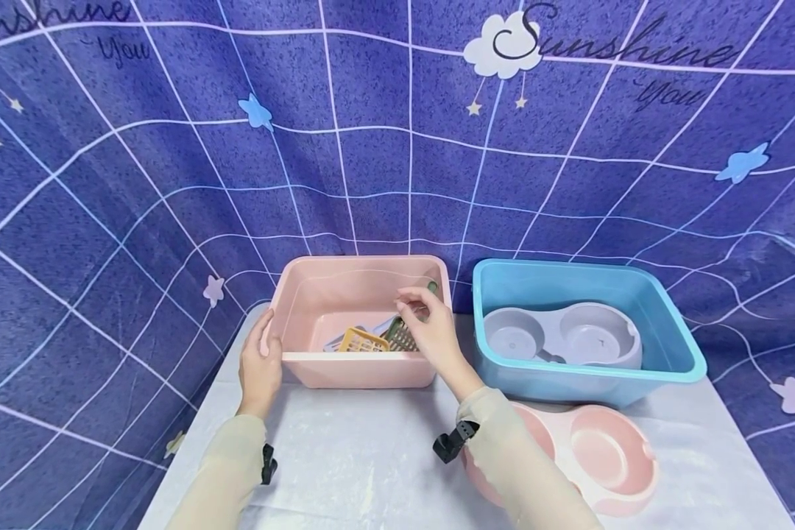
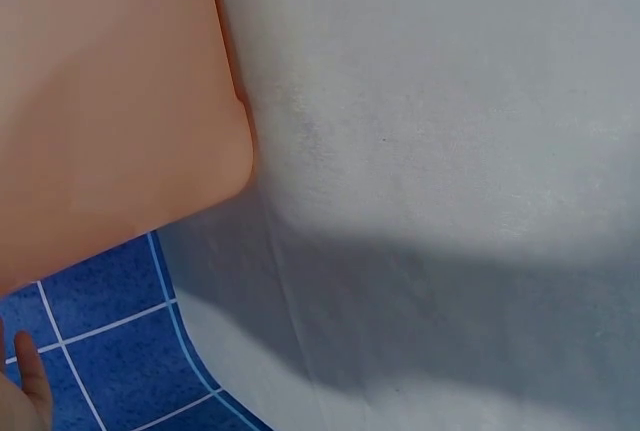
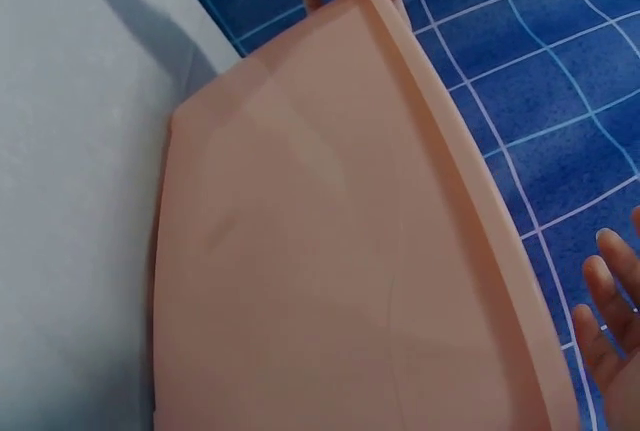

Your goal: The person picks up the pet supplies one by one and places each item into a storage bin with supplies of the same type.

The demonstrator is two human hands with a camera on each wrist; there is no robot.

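A pink litter box (image 1: pixel 364 368) stands on the table at centre left, its long side facing me. Its left rim is gripped by my left hand (image 1: pixel 260 372), which also shows at the far corner in the right wrist view. Over the box's right end, my right hand (image 1: pixel 430 324) hovers with fingers loosely bent and nothing between them. Below it lie a yellow slotted litter scoop (image 1: pixel 363 341) and a green slotted scoop (image 1: pixel 403 337), its handle end near the right wall. A greyish scoop (image 1: pixel 380 326) is partly hidden behind them.
A blue litter box (image 1: pixel 583 386) stands at right, holding a grey double pet bowl (image 1: pixel 553 324). In front of it, a pink double bowl (image 1: pixel 609 449) sits partly under my right forearm. A blue patterned curtain (image 1: pixel 397 162) hangs behind the white-covered table (image 1: pixel 351 456).
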